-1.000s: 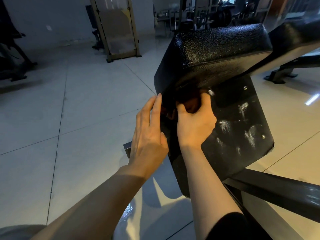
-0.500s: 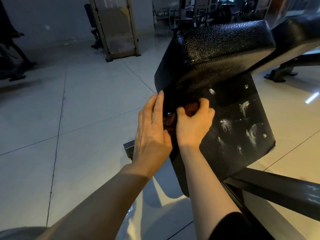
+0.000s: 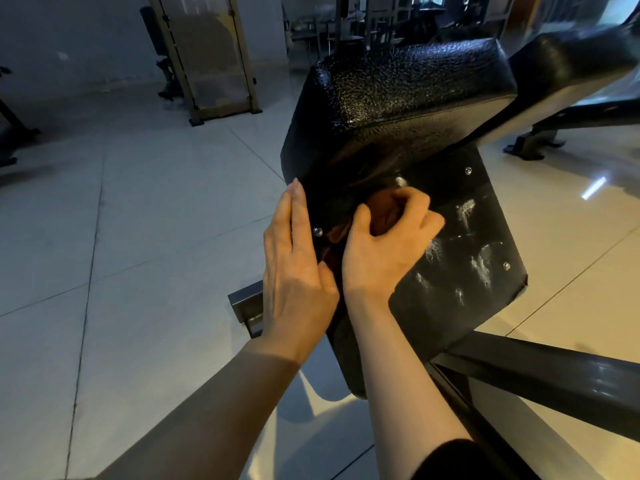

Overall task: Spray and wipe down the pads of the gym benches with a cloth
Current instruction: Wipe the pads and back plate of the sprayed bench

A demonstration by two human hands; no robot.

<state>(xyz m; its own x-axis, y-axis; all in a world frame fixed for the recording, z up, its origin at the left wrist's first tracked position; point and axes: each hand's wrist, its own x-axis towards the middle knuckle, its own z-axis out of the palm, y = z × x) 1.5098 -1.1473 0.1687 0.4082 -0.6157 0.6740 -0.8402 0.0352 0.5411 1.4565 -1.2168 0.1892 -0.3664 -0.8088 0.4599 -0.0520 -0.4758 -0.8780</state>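
A black textured bench pad (image 3: 408, 95) tilts up in front of me, its flat black underside board (image 3: 460, 258) facing me with bolts and white smears. My right hand (image 3: 388, 247) grips a brownish-red cloth (image 3: 382, 213) bunched against the underside just below the pad's edge. My left hand (image 3: 294, 265) lies flat with straight fingers against the board's left edge, beside the cloth. No spray bottle is in view.
A black steel frame bar (image 3: 540, 379) runs from under the board to the right. A second bench pad (image 3: 581, 57) and its foot stand at the back right. A framed panel (image 3: 204, 53) and dark machines stand far left on the tiled floor (image 3: 138, 237).
My right hand has slid the cloth slightly down and right along the underside, its fingers curling tighter. My left hand has stayed flat on the left edge.
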